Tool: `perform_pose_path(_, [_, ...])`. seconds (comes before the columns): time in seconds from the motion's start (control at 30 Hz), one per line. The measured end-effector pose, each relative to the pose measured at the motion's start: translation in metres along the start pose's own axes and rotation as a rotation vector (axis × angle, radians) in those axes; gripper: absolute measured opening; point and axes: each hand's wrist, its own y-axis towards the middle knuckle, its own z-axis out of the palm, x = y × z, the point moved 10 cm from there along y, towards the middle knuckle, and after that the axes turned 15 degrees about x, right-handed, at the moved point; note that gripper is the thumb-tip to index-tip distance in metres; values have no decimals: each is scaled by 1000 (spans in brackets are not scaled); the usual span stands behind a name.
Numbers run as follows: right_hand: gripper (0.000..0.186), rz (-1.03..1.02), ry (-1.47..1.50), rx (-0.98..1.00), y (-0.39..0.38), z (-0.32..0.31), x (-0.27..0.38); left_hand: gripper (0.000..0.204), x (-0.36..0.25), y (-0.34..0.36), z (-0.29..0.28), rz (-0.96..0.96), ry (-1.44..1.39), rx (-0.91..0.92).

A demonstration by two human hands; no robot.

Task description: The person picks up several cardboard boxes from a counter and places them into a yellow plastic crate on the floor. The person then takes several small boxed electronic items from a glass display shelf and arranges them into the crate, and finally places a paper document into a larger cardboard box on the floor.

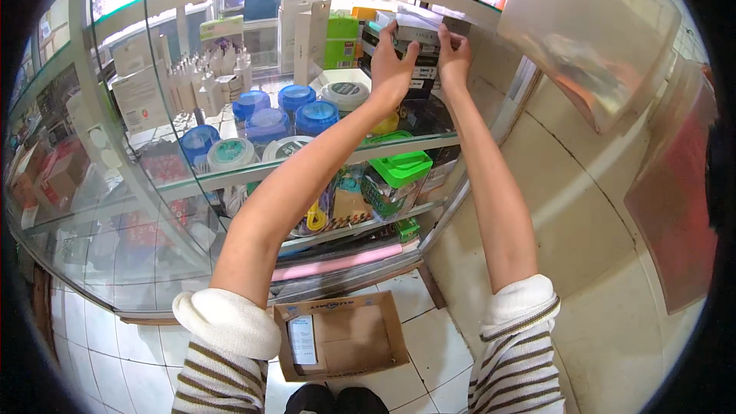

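Both arms reach into a glass display case, at the right end of its upper shelf. A small white box (418, 29) lies on top of a stack of dark boxes (424, 73). My left hand (392, 67) grips the white box at its left side, thumb towards me. At the opposite side, the fingers of my right hand (455, 60) close on the right end of the same box. Left of the stack stand a green box (342, 42) and tall white boxes (310, 42). Round tubs with blue lids (317, 117) are nearer to me.
A glass front edge (337, 159) runs beneath my forearms. Below it are a green-lidded tub (402, 169) and a pink roll (337, 262). An open cardboard box (356, 337) holding a paper sits on the tiled floor. Plastic bags (594, 38) hang at the right wall.
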Motion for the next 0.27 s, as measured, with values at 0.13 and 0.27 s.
perform_pose_path(0.13, [35, -81, 150, -110, -40, -13, 36, 40, -56, -31, -27, 193, 102, -270])
perform_pose_path(0.27, [35, -90, 698, 20, -104, -17, 70, 37, -93, -72, -41, 271, 115, -320])
